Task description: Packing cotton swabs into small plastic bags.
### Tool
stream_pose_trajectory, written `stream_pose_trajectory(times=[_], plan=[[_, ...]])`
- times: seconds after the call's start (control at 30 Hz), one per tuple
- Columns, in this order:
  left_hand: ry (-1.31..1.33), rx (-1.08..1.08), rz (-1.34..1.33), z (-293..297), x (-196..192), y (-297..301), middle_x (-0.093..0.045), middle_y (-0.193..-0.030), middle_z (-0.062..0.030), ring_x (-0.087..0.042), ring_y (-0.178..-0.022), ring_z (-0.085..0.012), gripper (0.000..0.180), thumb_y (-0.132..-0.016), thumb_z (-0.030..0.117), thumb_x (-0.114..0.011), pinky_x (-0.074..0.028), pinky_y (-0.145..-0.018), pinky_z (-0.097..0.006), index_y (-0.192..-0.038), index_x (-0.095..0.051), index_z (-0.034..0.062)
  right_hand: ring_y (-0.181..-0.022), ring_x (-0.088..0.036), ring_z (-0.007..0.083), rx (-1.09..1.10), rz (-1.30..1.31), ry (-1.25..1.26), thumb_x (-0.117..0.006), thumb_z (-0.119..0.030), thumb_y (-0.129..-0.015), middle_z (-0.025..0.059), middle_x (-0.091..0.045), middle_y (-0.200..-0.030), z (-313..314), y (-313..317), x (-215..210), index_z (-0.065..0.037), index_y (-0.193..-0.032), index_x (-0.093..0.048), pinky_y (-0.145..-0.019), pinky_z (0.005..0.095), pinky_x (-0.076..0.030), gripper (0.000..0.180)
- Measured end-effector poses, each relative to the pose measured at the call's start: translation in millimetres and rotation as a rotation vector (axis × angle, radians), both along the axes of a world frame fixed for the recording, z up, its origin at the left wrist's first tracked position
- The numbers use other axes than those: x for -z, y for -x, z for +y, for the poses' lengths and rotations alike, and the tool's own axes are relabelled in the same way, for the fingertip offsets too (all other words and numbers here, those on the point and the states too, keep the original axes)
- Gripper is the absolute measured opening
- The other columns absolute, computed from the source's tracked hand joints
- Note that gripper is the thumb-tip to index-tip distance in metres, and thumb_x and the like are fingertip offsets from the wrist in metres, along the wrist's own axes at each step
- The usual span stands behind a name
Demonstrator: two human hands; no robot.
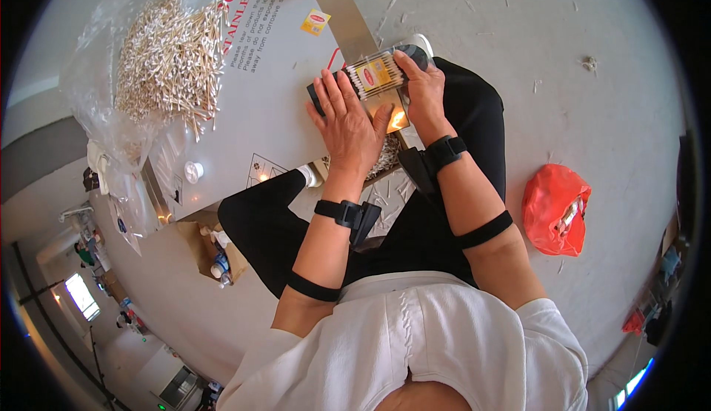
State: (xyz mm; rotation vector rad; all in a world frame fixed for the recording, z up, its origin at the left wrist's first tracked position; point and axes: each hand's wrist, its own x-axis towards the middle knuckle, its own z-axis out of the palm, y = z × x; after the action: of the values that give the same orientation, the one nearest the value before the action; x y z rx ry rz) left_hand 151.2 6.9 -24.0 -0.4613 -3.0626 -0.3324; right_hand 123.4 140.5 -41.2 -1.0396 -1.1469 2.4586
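A dark, narrow tray is held across the table's edge, with a row of white-tipped cotton swabs in it. On the swabs rests a small yellow label card with a red and white mark. My right hand grips the tray's right end, thumb on top. My left hand lies over the left end, its fingers straight and slightly apart, the thumb stretched toward the tray's lower side. Below the hands, partly hidden, is a box of loose swabs between my knees.
A big heap of cotton swabs lies on clear plastic on the metal-topped table. Yellow cards and a small white round container sit there too. A red bag and a cardboard box stand on the floor.
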Motion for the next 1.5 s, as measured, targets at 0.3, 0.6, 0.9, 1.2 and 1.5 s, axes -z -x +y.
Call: stream_pose_trajectory(times=[0.3, 0.6, 0.9, 1.2, 1.5], plan=[[-0.025, 0.046, 0.005, 4.6, -2.5, -7.0, -0.012, -0.158, -0.0289, -0.008, -0.148, -0.0434, 0.092, -0.093, 0.057, -0.052, -0.010, -0.113, -0.065, -0.152, -0.016, -0.0031, -0.064, -0.055, 0.0071, -0.039, 0.031, 0.078, -0.073, -0.014, -0.087, -0.0005, -0.067, -0.080, -0.1, -8.9, 3.3, -0.001, -0.092, -0.072, -0.058, 0.0242, -0.043, 0.014], [0.058, 0.160, 0.000, 11.2, -6.2, 5.2, -0.016, -0.161, -0.0196, -0.010, -0.149, -0.0392, 0.086, -0.092, 0.056, -0.054, -0.011, -0.112, -0.067, -0.153, -0.024, 0.0035, -0.051, -0.044, 0.0052, -0.074, -0.042, 0.052, -0.074, -0.019, -0.086, -0.0025, -0.057, -0.066, 4.0, -10.6, 2.9, -0.006, -0.084, -0.067, -0.047, 0.0214, -0.036, 0.016], [-0.060, 0.080, 0.039, 5.6, -2.2, 5.1, -0.018, -0.160, -0.0217, -0.010, -0.149, -0.0393, 0.091, -0.092, 0.059, -0.050, -0.011, -0.113, -0.066, -0.152, -0.020, -0.0012, -0.051, -0.043, 0.0044, -0.108, -0.063, 0.034, -0.075, -0.019, -0.086, -0.0044, -0.053, -0.064, 4.5, -14.0, 0.7, -0.006, -0.083, -0.067, -0.047, 0.0205, -0.034, 0.016], [-0.055, 0.066, 0.029, 5.3, -1.2, 5.6, -0.017, -0.159, -0.0251, -0.011, -0.148, -0.0412, 0.091, -0.093, 0.058, -0.051, -0.011, -0.113, -0.064, -0.151, -0.020, -0.0042, -0.051, -0.042, 0.0039, -0.113, -0.051, 0.081, -0.076, -0.018, -0.085, -0.0055, -0.053, -0.064, 7.2, -16.2, 3.7, -0.007, -0.081, -0.066, -0.047, 0.0201, -0.034, 0.016], [-0.038, 0.046, 0.032, -2.8, -1.2, -3.4, -0.016, -0.158, -0.0279, -0.012, -0.148, -0.0428, 0.091, -0.093, 0.057, -0.051, -0.012, -0.113, -0.064, -0.150, -0.020, -0.0062, -0.052, -0.043, 0.0044, -0.095, -0.051, 0.085, -0.077, -0.018, -0.085, -0.0050, -0.051, -0.063, 6.1, -17.7, -2.6, -0.009, -0.076, -0.063, -0.047, 0.0201, -0.034, 0.019]])
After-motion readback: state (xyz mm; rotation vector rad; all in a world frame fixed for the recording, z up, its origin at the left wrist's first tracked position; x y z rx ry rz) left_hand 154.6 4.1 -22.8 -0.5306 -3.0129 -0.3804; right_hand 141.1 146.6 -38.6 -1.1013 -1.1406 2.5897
